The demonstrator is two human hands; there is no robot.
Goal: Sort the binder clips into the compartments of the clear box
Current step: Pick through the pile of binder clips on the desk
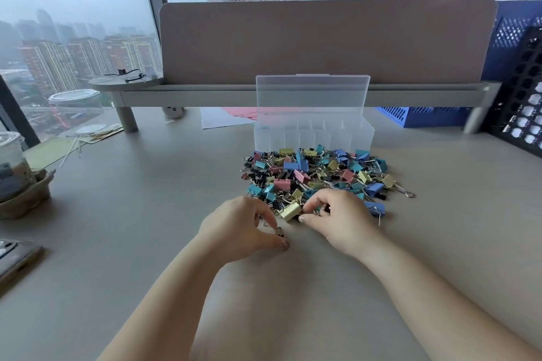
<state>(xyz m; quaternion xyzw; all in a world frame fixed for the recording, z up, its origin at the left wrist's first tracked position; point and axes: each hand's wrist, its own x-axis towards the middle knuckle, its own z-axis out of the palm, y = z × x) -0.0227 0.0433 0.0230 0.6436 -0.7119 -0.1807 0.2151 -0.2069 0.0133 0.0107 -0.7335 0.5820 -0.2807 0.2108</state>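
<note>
Box (313,133) of clear plastic is laid lengthwise across mid-frame; black binder clip (280,233) is pinched by left hand (245,226); grip of right hand (337,215) cannot be told.

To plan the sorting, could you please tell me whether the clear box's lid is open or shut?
Open: the lid stands upright behind the clear box, leaving its compartments exposed from above.

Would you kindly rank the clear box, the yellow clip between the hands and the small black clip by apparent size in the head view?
Largest: clear box.
Then: yellow clip.
Smallest: black clip, at the left hand's fingertips, partly hidden.
</note>
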